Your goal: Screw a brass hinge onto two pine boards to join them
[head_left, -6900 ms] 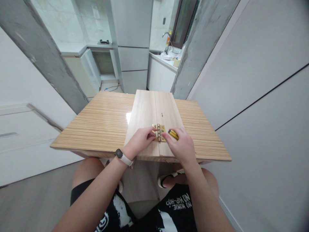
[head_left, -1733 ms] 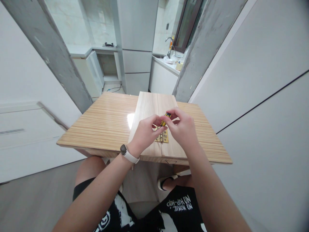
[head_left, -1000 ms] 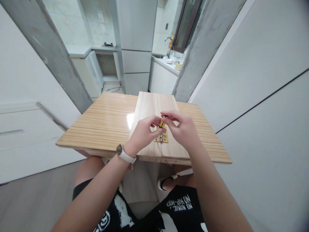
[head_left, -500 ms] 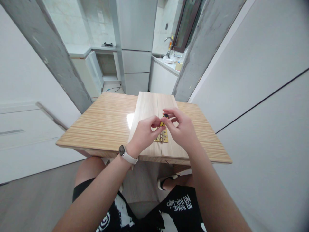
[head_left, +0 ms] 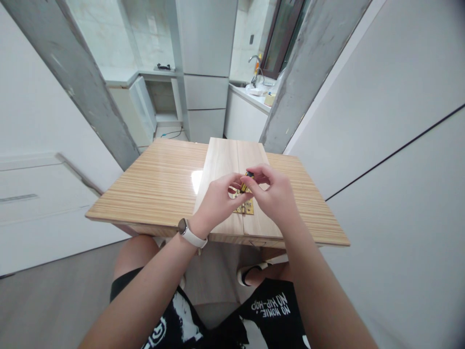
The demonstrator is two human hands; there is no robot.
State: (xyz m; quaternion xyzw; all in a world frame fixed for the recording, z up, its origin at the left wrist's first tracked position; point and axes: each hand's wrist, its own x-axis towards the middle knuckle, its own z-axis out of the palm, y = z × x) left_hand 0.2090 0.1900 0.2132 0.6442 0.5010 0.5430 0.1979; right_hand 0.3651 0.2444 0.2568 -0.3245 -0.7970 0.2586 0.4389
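A short yellow-and-black screwdriver [head_left: 247, 181] stands over a brass hinge [head_left: 247, 207]. The hinge lies across the seam between two pale wooden boards [head_left: 222, 160]. My right hand [head_left: 273, 194] is closed on the screwdriver's handle, with thumb and fingers on either side of it. From the left, my left hand [head_left: 220, 198] curls its thumb and fingers round the lower part of the same screwdriver, just above the hinge. Those fingers cover part of the hinge, and the screwdriver's tip is hidden. A watch with a white strap [head_left: 194, 236] is on my left wrist.
The boards rest on a wood-grain table [head_left: 156, 179], close to its front edge. My legs are below that edge. White panels stand at both sides. Beyond the table are a fridge [head_left: 206, 92], a counter with a tap [head_left: 254, 60] and an open cabinet [head_left: 162, 97].
The screwdriver has turned slightly between my fingers, showing more black. My left fingers and thumb have parted a little. Both hands otherwise stay in place over the hinge.
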